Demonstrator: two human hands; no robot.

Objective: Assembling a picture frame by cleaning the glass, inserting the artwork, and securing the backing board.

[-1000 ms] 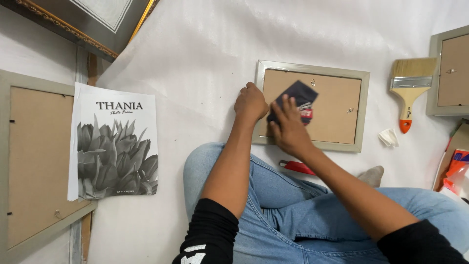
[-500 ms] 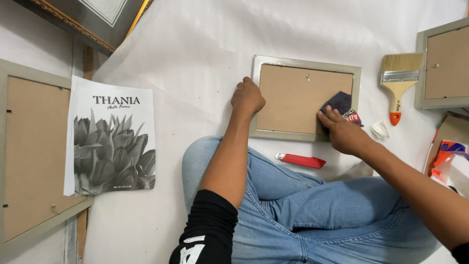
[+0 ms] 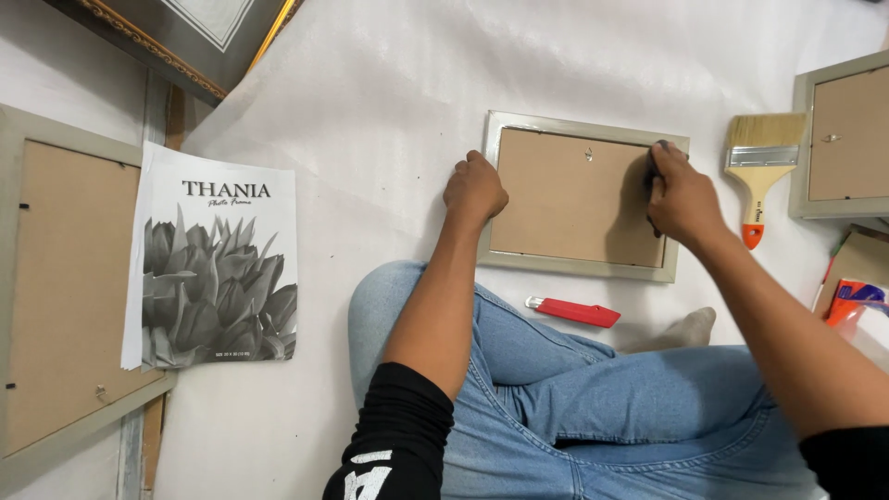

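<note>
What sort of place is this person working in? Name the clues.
Probably a picture-framing workspace on a paper-covered floor: several frames lie face down, such as the small frame, beside a paintbrush and a flower print.

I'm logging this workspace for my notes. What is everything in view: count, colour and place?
Small picture frame: one, grey-green, face down, centre.
Other frames: two, grey-green, face down, far left and far right.
Ornate frame: one, dark with gold edge, top left.
Flower print: one, black and white, left.
Paintbrush: one, pale bristles, orange tip, right.
Utility knife: one, red, below small frame.
Left hand: on small frame's left edge.
Right hand: pressing a dark thing on its right edge.
</note>
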